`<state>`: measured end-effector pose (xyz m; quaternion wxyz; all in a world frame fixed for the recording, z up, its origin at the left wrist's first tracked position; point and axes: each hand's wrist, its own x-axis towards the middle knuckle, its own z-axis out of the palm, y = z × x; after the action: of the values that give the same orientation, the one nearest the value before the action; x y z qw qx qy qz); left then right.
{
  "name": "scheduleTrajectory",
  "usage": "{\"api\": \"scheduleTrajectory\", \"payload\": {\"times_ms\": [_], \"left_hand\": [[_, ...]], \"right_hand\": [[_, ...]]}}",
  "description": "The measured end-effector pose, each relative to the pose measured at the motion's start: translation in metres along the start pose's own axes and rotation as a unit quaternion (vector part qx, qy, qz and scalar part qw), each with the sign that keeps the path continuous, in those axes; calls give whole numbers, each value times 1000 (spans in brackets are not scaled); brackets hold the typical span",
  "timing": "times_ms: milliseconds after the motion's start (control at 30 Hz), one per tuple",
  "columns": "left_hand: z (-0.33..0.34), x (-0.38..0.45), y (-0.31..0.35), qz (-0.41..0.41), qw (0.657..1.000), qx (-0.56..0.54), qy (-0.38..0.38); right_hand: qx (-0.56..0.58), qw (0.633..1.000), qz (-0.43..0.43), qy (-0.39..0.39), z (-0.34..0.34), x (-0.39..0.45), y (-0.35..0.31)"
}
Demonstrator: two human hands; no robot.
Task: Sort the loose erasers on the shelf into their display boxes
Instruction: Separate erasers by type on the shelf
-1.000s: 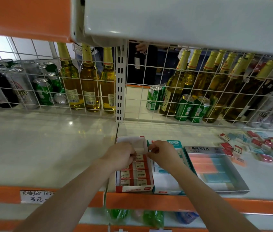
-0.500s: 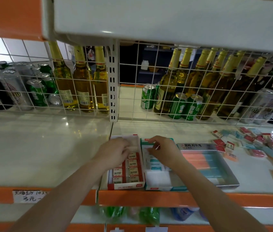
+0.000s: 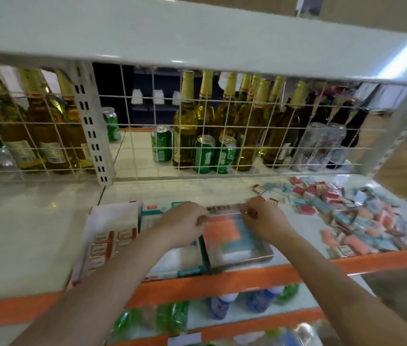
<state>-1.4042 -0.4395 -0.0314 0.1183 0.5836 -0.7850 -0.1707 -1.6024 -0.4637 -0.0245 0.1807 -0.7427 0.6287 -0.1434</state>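
Three display boxes stand in a row at the shelf's front edge: a red-and-white box on the left, a teal-and-white box in the middle, and a silver box holding orange and blue erasers on the right. My left hand and my right hand both pinch the silver box's upright back flap, one at each end. A heap of loose erasers, red, blue and orange, lies on the shelf to the right. The picture is blurred by motion.
A white wire grid backs the shelf, with bottles and green cans behind it. The upper shelf hangs low overhead. An orange rail edges the shelf front, with bottles on the shelf below.
Both hands have moved right, from the red-and-white and teal boxes to the silver box's back flap. The view has swung right as well.
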Motion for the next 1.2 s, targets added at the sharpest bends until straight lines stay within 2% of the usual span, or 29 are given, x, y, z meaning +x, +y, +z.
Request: {"api": "scheduleTrajectory", "payload": {"times_ms": [233, 467, 733, 967, 1200], "left_hand": [[29, 39, 65, 28, 999, -3, 32], [55, 80, 103, 26, 995, 100, 9], [81, 128, 129, -78, 991, 105, 36], [99, 158, 143, -141, 977, 149, 54], [108, 172, 147, -151, 979, 129, 44]], "right_hand": [[-27, 999, 29, -10, -26, -3, 77], [-49, 998, 29, -20, -48, 6, 137], [-56, 998, 24, -17, -57, 30, 178], [-74, 996, -22, -37, -56, 53, 194], [-90, 994, -41, -37, -60, 62, 198]]}}
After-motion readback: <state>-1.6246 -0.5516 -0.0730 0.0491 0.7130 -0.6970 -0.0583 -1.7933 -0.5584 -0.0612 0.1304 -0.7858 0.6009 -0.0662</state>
